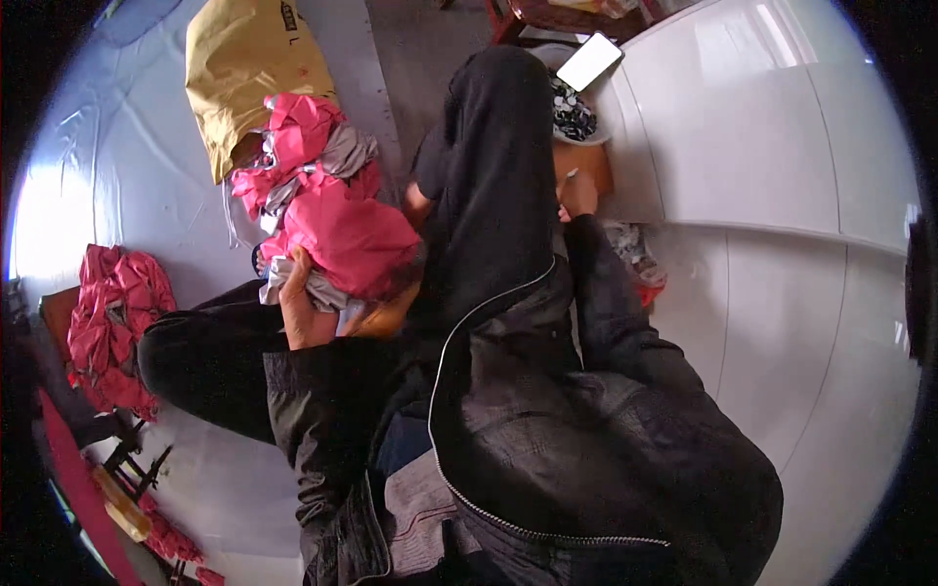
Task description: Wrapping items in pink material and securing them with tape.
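Observation:
My left hand (301, 305) is closed on a bunched pink and grey garment (352, 230), with thumb and fingers around its lower grey edge. The garment spreads over my bent left leg and onto the floor beyond it. Over to the right, past my raised knee, my right hand (580, 193) is closed in a pinch. A small pale tip shows at its fingers, too small to name. Just beyond that hand sits a white bowl (604, 127) of small black and white pieces (572, 109). A phone with a white screen (590, 62) rests at the bowl's far rim.
A yellow bag (249, 73) lies behind the garment. Another pink garment pile (117, 322) is at the far left, above a dark metal frame (137, 459). White panels (743, 146) line the right side. A clear bag with something red (640, 264) lies beside my right forearm.

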`<state>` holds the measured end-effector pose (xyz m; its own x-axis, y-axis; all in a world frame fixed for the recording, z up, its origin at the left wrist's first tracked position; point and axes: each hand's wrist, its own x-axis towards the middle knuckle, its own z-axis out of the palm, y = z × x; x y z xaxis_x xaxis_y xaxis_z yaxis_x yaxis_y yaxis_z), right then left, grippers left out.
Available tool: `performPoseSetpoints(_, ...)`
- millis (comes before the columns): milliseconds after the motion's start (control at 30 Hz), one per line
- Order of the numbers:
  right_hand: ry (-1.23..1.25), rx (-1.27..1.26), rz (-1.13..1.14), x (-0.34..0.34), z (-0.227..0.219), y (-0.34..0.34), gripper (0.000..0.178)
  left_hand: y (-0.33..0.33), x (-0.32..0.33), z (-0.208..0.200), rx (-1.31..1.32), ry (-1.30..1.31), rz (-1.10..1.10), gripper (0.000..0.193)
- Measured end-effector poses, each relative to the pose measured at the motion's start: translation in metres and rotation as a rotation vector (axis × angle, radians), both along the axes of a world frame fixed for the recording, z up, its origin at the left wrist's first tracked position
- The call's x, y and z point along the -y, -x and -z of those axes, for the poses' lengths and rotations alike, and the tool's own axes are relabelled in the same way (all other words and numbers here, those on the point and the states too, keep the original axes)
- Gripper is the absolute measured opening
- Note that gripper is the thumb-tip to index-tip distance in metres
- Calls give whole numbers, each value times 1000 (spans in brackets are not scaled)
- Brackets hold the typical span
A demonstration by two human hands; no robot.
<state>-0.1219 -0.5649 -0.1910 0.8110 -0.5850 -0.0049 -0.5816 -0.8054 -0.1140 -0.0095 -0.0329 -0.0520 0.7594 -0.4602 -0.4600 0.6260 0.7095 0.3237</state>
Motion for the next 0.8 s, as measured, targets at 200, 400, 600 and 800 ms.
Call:
performPoseSetpoints(200,79,173,-84,-27,49,14,30,13,-10,-34,-17,-98,-88,25)
performPoseSetpoints(400,95,-125,-151,5,48,52,41,11,-8,-39,-139,-65,-146,18)
performPoseSetpoints(600,-842,793,171,-3,-46,37,15,13,-13,-15,-120,-4,-293,14)
performPoseSetpoints(800,-1086,926,-19,-152,-265,-54,29,9,-7,-30,-89,46,-249,13)
